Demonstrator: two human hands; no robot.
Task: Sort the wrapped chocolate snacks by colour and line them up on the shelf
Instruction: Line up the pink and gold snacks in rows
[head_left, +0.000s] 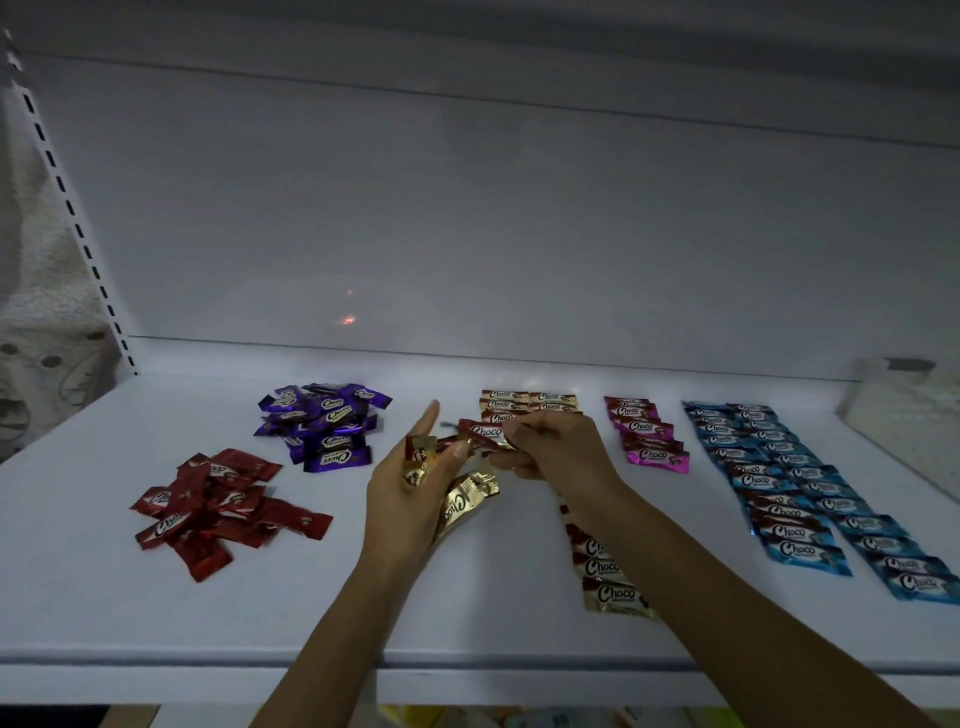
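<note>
Above the shelf middle, the right hand pinches a gold "Choco" snack; the left hand grips more gold snacks

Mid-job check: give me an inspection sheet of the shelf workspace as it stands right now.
Surface: white shelf, dimly lit.
Job's things: blue snacks lined in two columns at right; pink row; gold rows partly hidden by the right arm; purple pile and red pile unsorted.
Clutter: pale object at far right, unclear.
Grippers: left hand holds several gold snacks; right hand pinches one gold snack.
Cables: nothing seen.
Surroundings: white back panel; slotted upright at left.
</note>
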